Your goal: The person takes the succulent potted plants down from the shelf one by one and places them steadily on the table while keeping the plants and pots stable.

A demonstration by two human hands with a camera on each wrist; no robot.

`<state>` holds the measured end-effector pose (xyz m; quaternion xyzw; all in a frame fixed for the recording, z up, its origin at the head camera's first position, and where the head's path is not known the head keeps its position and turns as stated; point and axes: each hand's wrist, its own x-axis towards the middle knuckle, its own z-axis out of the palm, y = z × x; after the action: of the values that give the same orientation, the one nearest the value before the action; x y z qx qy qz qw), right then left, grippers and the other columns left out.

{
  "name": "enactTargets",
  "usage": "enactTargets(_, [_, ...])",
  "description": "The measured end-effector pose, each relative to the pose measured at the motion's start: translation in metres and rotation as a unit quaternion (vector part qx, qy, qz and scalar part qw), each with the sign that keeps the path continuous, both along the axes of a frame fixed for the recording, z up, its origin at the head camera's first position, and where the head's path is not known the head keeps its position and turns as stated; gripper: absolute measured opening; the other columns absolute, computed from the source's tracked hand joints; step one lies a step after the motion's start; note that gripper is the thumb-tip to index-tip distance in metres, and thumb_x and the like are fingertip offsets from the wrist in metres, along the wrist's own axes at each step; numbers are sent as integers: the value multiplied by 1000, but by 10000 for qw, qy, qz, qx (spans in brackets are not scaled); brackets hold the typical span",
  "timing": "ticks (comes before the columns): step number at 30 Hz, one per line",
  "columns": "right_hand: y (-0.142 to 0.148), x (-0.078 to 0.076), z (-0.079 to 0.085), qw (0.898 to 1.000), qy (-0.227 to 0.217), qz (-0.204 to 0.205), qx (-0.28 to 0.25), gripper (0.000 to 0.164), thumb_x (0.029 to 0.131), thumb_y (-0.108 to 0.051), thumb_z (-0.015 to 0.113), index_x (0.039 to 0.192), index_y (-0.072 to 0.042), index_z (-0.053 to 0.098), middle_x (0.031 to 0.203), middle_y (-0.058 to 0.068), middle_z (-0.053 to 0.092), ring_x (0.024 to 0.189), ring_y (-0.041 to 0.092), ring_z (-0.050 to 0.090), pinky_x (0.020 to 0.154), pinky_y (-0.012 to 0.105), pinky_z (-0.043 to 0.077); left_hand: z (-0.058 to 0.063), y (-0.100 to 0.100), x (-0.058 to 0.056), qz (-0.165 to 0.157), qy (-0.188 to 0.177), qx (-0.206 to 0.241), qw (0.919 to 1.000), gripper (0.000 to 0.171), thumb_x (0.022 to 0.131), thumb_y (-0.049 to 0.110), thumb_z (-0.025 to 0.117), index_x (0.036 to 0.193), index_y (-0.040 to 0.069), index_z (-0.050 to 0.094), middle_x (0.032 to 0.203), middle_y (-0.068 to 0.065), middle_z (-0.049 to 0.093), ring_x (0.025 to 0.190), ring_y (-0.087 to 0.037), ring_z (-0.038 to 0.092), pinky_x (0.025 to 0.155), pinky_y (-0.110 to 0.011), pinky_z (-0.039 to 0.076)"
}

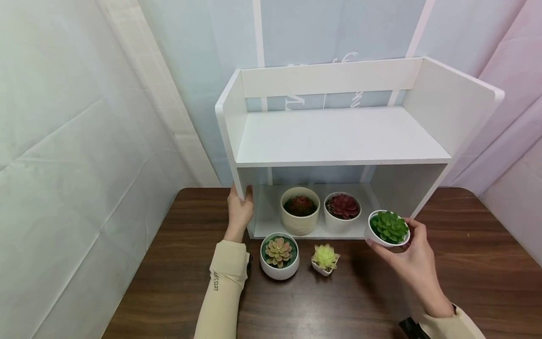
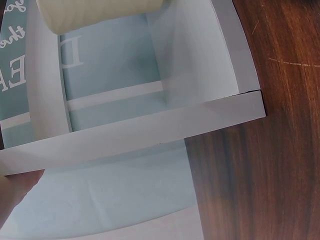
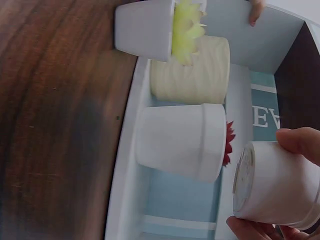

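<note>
My right hand (image 1: 417,263) grips a white pot with a green succulent (image 1: 389,227), tilted at the lower right front of the white shelf (image 1: 338,136). In the right wrist view, the pot's bare underside shows, with fingers and thumb around its wall. My left hand (image 1: 240,209) holds the front edge of the shelf's left side panel; part of the hand is hidden behind it. On the lower board stand a cream ribbed pot (image 1: 299,223) with a reddish plant and a white pot with a dark red succulent (image 1: 343,207).
On the brown table (image 1: 169,282), before the shelf, stand a round white pot with a pinkish-green succulent (image 1: 279,256) and a small white pot with a yellow-green succulent (image 1: 325,259). Pale curtains (image 1: 84,141) hang at the left, the back and the right.
</note>
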<state>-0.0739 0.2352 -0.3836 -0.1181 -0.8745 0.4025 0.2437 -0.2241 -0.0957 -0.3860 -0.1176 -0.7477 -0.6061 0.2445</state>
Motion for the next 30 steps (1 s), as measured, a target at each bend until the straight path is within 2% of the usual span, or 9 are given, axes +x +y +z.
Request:
enactTargets(11, [5, 3, -15, 9996, -115, 24, 255, 87, 62, -18, 90, 129, 3, 39, 111, 24, 58, 81, -14, 39, 66, 10, 34, 3, 1, -1, 30, -75, -29, 10000, 41, 96, 1, 48, 136, -6, 43, 130, -31, 52, 123, -44, 50, 98, -60, 42])
enactTargets(13, [6, 3, -18, 9994, -165, 43, 303, 88, 62, -19, 90, 130, 3, 39, 112, 25, 58, 85, -4, 47, 68, 14, 35, 3, 1, -1, 54, -64, -36, 10000, 40, 96, 1, 49, 135, -6, 43, 130, -30, 52, 123, -44, 50, 98, -60, 42])
enactTargets(15, [6, 4, -20, 9992, -228, 81, 321, 89, 62, -20, 90, 130, 4, 38, 115, 27, 57, 93, 12, 55, 73, 22, 37, 3, 1, -1, 61, -74, -40, 9999, 40, 96, 1, 49, 135, -5, 44, 130, -30, 52, 123, -44, 51, 98, -60, 42])
enactTargets(17, [6, 4, -23, 9990, -307, 138, 300, 90, 62, -20, 89, 131, 4, 37, 118, 29, 56, 100, 31, 56, 79, 33, 40, 3, 1, -1, 52, -96, -33, 9999, 40, 96, 2, 49, 135, -5, 44, 130, -30, 52, 123, -44, 50, 98, -60, 42])
enactTargets(19, [6, 5, -26, 9987, -381, 192, 279, 90, 63, -19, 89, 132, 5, 36, 120, 30, 54, 107, 42, 54, 82, 42, 38, 3, 1, -1, 19, -99, -8, 9999, 41, 96, 2, 49, 136, -6, 43, 131, -30, 51, 124, -44, 50, 98, -60, 41])
enactTargets(21, [6, 5, -29, 9985, -426, 222, 278, 90, 63, -19, 89, 132, 5, 36, 121, 30, 53, 108, 43, 53, 83, 46, 38, 2, 1, -1, -1, -82, 9, 10000, 41, 96, 2, 48, 136, -7, 42, 131, -31, 51, 124, -44, 49, 98, -61, 41])
enactTargets(30, [7, 6, -40, 9975, -366, 334, 509, 86, 62, -15, 88, 127, 9, 37, 116, 32, 54, 104, 45, 54, 80, 47, 38, 3, 3, -1, 67, -204, 48, 9998, 40, 95, -4, 48, 135, -10, 42, 130, -33, 50, 124, -50, 46, 99, -63, 39])
